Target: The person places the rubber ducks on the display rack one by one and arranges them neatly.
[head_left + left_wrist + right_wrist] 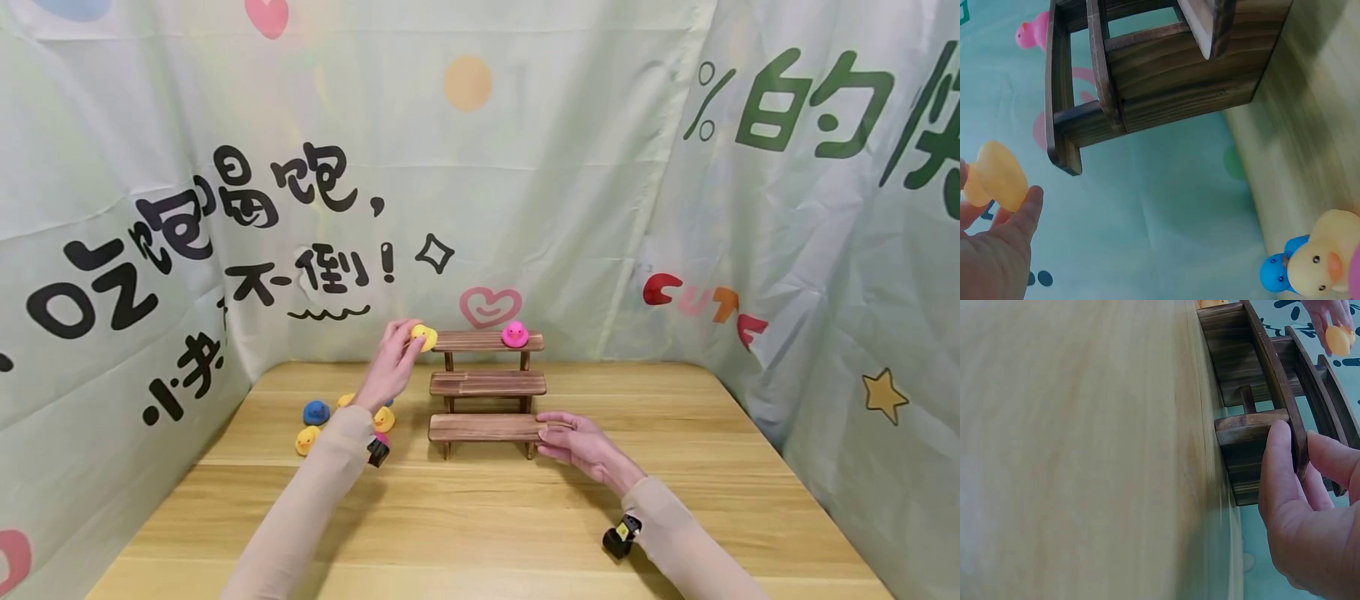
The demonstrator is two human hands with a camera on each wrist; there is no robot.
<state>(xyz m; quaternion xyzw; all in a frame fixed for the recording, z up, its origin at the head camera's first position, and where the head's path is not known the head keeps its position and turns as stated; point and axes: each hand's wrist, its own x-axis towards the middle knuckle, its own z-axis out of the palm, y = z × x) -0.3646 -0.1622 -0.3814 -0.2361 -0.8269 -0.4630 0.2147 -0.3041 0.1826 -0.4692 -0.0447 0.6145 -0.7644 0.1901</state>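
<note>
My left hand (388,367) pinches a yellow rubber duck (424,337) beside the left end of the top step of a three-step wooden stand (487,384). In the left wrist view that duck (1001,176) sits between thumb and fingers, apart from the stand. A pink rubber duck (515,335) rests toward the right of the top step. My right hand (583,446) grips the right end of the bottom step. The right wrist view shows its thumb and fingers (1280,469) on either side of that board.
Left of the stand, partly behind my left forearm, lie several ducks on the wooden table (480,517), among them a blue duck (316,412) and a yellow duck (307,440). A printed cloth (555,208) hangs behind and at both sides.
</note>
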